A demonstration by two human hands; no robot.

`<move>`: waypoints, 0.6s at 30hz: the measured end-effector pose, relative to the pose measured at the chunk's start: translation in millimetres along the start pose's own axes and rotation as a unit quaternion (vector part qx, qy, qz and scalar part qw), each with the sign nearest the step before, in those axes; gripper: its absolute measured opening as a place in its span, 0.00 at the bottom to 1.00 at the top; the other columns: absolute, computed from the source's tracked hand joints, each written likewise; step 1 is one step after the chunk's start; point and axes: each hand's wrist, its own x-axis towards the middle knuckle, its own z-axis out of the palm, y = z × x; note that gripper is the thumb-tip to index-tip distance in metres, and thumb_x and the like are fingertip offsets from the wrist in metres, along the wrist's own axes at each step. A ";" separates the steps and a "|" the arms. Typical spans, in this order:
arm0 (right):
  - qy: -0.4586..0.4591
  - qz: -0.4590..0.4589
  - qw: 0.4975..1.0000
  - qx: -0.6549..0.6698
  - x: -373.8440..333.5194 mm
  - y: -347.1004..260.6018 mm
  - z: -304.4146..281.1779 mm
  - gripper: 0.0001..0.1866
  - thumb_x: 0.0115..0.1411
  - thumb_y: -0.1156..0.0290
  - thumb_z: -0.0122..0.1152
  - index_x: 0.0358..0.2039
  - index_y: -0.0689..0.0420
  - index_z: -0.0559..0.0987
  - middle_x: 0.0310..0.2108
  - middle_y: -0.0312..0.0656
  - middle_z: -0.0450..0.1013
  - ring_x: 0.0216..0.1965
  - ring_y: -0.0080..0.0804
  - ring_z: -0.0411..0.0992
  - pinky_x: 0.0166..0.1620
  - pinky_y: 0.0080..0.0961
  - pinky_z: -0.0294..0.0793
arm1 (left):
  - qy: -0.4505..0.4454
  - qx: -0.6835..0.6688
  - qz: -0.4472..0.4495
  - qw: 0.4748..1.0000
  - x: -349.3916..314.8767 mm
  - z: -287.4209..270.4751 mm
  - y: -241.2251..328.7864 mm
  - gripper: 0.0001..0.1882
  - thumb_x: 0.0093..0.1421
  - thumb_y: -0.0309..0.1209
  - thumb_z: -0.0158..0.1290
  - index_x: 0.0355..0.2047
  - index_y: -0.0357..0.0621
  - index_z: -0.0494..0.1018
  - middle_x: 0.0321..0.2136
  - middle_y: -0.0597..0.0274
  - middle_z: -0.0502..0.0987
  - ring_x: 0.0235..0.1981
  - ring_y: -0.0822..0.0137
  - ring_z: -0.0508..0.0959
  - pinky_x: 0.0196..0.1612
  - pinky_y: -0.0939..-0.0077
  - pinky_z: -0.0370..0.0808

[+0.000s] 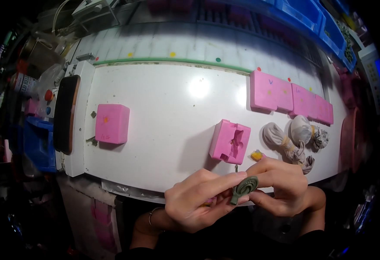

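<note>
I view a green, ridged piece (246, 186) near the close edge of the white surface (164, 108), pinched by both the left hand (201, 197) and the right hand (283, 184). Just beyond sits a hollowed pink mould (224, 144); to its right, tied cloth bundles (275, 134); well left, a pink block (112, 124).

The green piece (246, 186) I hold looks matt and ridged. My white surface (164, 117) is smooth and glossy. Toward its far right corner, the pink blocks (264, 96) look matt and rubbery; near its right edge, the cloth bundles (301, 129) are wrinkled. The phone (66, 115) looks smooth.
</note>
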 end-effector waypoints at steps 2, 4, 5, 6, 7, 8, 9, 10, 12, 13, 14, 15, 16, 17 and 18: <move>0.008 -0.004 1.000 -0.012 0.5 -0.2 0.8 0.13 0.46 0.87 0.64 0.35 0.68 0.77 0.30 0.47 0.73 0.25 0.32 0.74 0.27 0.20 0.72 | -0.003 0.004 0.011 1.000 1.1 -0.3 -0.5 0.20 0.48 0.29 0.67 0.40 0.35 0.76 0.28 0.58 0.78 0.23 0.76 0.74 0.24 0.86 0.70; 0.018 -0.006 1.000 -0.022 1.3 0.1 1.3 0.13 0.45 0.87 0.65 0.34 0.68 0.78 0.30 0.46 0.73 0.25 0.32 0.74 0.26 0.21 0.72 | 0.002 0.005 0.010 1.000 1.6 -0.1 -0.7 0.19 0.48 0.28 0.67 0.40 0.35 0.76 0.27 0.58 0.78 0.23 0.76 0.74 0.23 0.86 0.70; 0.015 -0.010 1.000 -0.022 2.1 -0.5 2.1 0.13 0.45 0.87 0.65 0.34 0.68 0.78 0.30 0.46 0.73 0.25 0.32 0.74 0.26 0.21 0.72 | 0.005 0.007 0.013 1.000 0.7 -0.3 -0.6 0.19 0.48 0.28 0.67 0.40 0.35 0.76 0.27 0.58 0.78 0.23 0.76 0.74 0.23 0.86 0.70; 0.011 -0.012 0.999 -0.030 3.2 -1.2 2.6 0.13 0.45 0.87 0.65 0.34 0.67 0.78 0.30 0.46 0.73 0.25 0.32 0.74 0.26 0.21 0.72 | 0.019 -0.016 0.015 1.000 -0.3 0.2 -1.5 0.19 0.48 0.27 0.67 0.40 0.35 0.76 0.27 0.58 0.78 0.22 0.76 0.74 0.23 0.86 0.70; 0.005 -0.016 0.999 -0.037 4.4 -2.2 3.4 0.14 0.44 0.87 0.66 0.34 0.67 0.78 0.30 0.46 0.74 0.25 0.32 0.74 0.26 0.20 0.72 | 0.034 -0.038 0.017 0.999 -1.5 0.7 -2.1 0.20 0.47 0.26 0.67 0.41 0.36 0.77 0.27 0.59 0.78 0.22 0.76 0.74 0.23 0.86 0.70; -0.007 -0.030 0.999 -0.029 6.6 -0.4 5.5 0.14 0.44 0.87 0.66 0.34 0.67 0.78 0.30 0.46 0.74 0.25 0.32 0.74 0.26 0.20 0.72 | 0.043 -0.025 0.023 0.998 -4.1 -0.1 -3.4 0.20 0.47 0.25 0.67 0.42 0.36 0.76 0.27 0.59 0.77 0.22 0.76 0.73 0.23 0.86 0.69; -0.010 -0.025 0.998 -0.048 6.8 0.3 5.3 0.14 0.44 0.87 0.66 0.34 0.67 0.78 0.30 0.46 0.74 0.25 0.32 0.74 0.26 0.20 0.72 | 0.052 -0.012 0.031 0.998 -4.3 -0.2 -3.9 0.21 0.47 0.24 0.67 0.43 0.37 0.76 0.27 0.60 0.77 0.21 0.76 0.73 0.22 0.86 0.69; -0.013 -0.022 0.997 -0.066 6.3 1.6 5.1 0.14 0.44 0.87 0.66 0.34 0.67 0.78 0.30 0.46 0.74 0.26 0.32 0.74 0.26 0.20 0.72 | 0.045 -0.021 0.017 0.999 -4.3 -0.9 -2.1 0.22 0.47 0.24 0.67 0.44 0.37 0.76 0.26 0.61 0.77 0.21 0.76 0.72 0.22 0.85 0.69; -0.014 -0.019 0.994 -0.104 -0.7 1.8 0.2 0.15 0.42 0.86 0.68 0.33 0.66 0.78 0.30 0.47 0.75 0.26 0.33 0.75 0.27 0.21 0.73 | 0.042 -0.069 0.021 0.997 -5.4 6.5 -7.0 0.23 0.48 0.23 0.66 0.46 0.37 0.75 0.24 0.63 0.75 0.20 0.77 0.71 0.21 0.84 0.67; -0.011 -0.012 0.993 -0.119 -3.6 -2.0 -2.4 0.15 0.42 0.86 0.68 0.33 0.66 0.79 0.30 0.47 0.75 0.26 0.33 0.75 0.28 0.21 0.73 | 0.036 -0.097 0.025 0.994 -3.3 9.1 -6.4 0.24 0.48 0.23 0.65 0.47 0.37 0.75 0.23 0.64 0.74 0.20 0.77 0.70 0.20 0.84 0.67; -0.010 -0.001 0.990 -0.138 -7.4 -5.7 -2.6 0.13 0.42 0.86 0.66 0.32 0.66 0.78 0.29 0.48 0.75 0.27 0.34 0.75 0.30 0.22 0.72 | 0.047 -0.086 0.043 0.994 -3.3 13.7 -7.0 0.25 0.48 0.22 0.65 0.49 0.36 0.74 0.23 0.64 0.73 0.20 0.77 0.70 0.20 0.84 0.66; -0.006 0.013 0.987 -0.158 -8.5 -8.9 -3.3 0.11 0.43 0.85 0.64 0.30 0.66 0.77 0.28 0.48 0.75 0.28 0.35 0.74 0.32 0.23 0.71 | 0.046 -0.109 0.037 0.992 -3.7 14.4 -6.6 0.25 0.48 0.22 0.65 0.48 0.36 0.74 0.23 0.64 0.73 0.19 0.77 0.69 0.21 0.84 0.66; -0.022 0.006 0.985 -0.169 -5.9 -9.7 -4.4 0.10 0.43 0.85 0.64 0.29 0.65 0.77 0.27 0.48 0.75 0.27 0.35 0.74 0.32 0.23 0.71 | 0.049 -0.098 0.039 0.993 -5.4 11.3 -7.0 0.24 0.48 0.21 0.64 0.48 0.35 0.74 0.24 0.63 0.74 0.20 0.77 0.70 0.21 0.84 0.67; -0.020 0.010 0.985 -0.171 -4.8 -11.8 -3.6 0.10 0.43 0.85 0.64 0.29 0.65 0.77 0.27 0.48 0.75 0.27 0.35 0.74 0.32 0.23 0.71 | 0.044 -0.097 0.039 0.994 -7.2 12.5 -6.4 0.24 0.49 0.21 0.64 0.48 0.35 0.74 0.24 0.63 0.74 0.20 0.77 0.71 0.22 0.84 0.68; -0.028 -0.002 0.989 -0.145 -1.2 -13.8 -2.2 0.13 0.42 0.86 0.66 0.31 0.65 0.78 0.29 0.48 0.75 0.27 0.34 0.75 0.30 0.22 0.72 | 0.048 -0.088 0.048 0.994 -7.7 10.9 -4.8 0.23 0.48 0.21 0.64 0.47 0.34 0.74 0.25 0.62 0.75 0.21 0.76 0.72 0.22 0.84 0.69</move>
